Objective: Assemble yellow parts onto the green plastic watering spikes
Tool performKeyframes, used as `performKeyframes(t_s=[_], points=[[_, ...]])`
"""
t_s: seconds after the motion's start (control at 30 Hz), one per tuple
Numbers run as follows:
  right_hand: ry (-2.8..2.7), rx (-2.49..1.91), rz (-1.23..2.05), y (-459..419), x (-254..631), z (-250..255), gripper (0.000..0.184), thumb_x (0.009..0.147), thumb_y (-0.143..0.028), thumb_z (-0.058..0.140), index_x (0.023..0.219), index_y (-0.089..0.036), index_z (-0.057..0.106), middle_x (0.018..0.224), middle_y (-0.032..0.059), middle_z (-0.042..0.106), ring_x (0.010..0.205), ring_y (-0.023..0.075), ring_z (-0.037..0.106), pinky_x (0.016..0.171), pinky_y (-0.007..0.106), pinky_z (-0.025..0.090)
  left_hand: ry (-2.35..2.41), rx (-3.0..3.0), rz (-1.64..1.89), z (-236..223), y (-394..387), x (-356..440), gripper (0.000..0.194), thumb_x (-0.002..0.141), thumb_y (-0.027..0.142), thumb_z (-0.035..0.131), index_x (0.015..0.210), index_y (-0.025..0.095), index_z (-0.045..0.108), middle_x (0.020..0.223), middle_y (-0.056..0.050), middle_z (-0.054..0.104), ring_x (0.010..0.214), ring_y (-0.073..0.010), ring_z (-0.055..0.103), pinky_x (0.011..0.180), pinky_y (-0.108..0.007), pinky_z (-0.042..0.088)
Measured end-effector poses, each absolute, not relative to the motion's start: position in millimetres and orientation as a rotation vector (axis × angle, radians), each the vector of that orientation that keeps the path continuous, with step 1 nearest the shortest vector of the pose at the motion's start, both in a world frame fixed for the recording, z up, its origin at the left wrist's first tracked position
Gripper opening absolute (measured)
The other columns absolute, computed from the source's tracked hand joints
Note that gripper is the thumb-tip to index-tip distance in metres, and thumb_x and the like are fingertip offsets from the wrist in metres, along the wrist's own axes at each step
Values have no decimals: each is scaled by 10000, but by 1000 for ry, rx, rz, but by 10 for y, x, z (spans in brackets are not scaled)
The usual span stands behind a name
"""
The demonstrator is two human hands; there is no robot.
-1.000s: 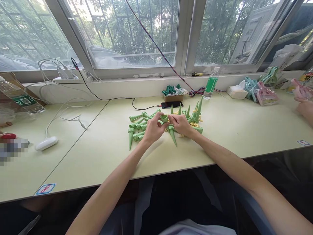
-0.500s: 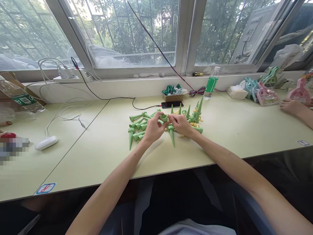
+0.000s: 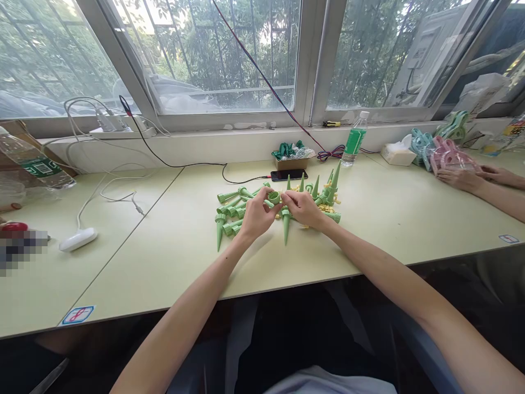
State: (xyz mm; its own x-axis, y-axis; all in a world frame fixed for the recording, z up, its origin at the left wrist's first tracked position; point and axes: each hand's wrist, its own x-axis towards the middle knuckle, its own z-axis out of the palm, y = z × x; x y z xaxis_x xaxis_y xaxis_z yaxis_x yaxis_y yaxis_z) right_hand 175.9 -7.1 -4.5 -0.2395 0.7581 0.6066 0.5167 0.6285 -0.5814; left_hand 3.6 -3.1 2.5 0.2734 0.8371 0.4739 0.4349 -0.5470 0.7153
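Observation:
My left hand point(image 3: 259, 214) is closed, thumb and fingers pinching a small round green piece point(image 3: 274, 197) whose open end faces up. Close against it, my right hand point(image 3: 303, 208) has its fingers pinched together at the piece's right side; what lies between those fingertips is hidden. Just below both hands a green plant watering spike point(image 3: 286, 229) points down toward me; its upper end is partly covered, so I cannot tell whether a hand bears it. Several more green spikes point(image 3: 232, 210) lie left of my hands. To the right, others stand upright point(image 3: 334, 183) among small yellow pieces point(image 3: 327, 208).
Behind the spikes are a phone point(image 3: 289, 175) on a cable and a small box point(image 3: 292, 163) with green wrapping. A water bottle point(image 3: 355, 139) and tissue box point(image 3: 398, 153) stand farther right. A co-worker's hands point(image 3: 461, 178) touch pink clips point(image 3: 449, 156). A white device point(image 3: 77, 239) lies left.
The spike below my hands has swung from slanting right to nearly straight toward me. My hands have barely moved. The co-worker's hand has moved left, bringing a pink clip beside the others.

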Motion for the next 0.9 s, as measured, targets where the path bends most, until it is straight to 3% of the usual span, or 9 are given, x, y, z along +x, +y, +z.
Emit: performKeyframes(t_s=[0.3,0.63,0.9], points=[[-1930,-1043,299,-66,1735,-70,404,1004,-424,384,665,-205,363,565,-42,380,534,105,311,549,271,257,1138,2121,1148,1,-33,36,360,834,397,668,1126,220,553,527,70,534,461,-152,548,559,-269,420],[-1895,-1028,276,-73,1721,-73,426,1006,-449,392,657,-209,343,552,-47,354,527,106,287,541,272,253,1195,2133,1191,34,-40,53,338,808,421,705,1038,217,564,624,39,589,552,-131,550,576,-256,412],[-1808,-1035,266,-84,1745,-35,468,1004,-537,366,668,-211,385,559,-30,410,530,116,331,546,273,291,917,1635,1017,112,-87,44,527,778,580,712,1073,213,474,663,16,643,439,-100,500,432,-226,373]])
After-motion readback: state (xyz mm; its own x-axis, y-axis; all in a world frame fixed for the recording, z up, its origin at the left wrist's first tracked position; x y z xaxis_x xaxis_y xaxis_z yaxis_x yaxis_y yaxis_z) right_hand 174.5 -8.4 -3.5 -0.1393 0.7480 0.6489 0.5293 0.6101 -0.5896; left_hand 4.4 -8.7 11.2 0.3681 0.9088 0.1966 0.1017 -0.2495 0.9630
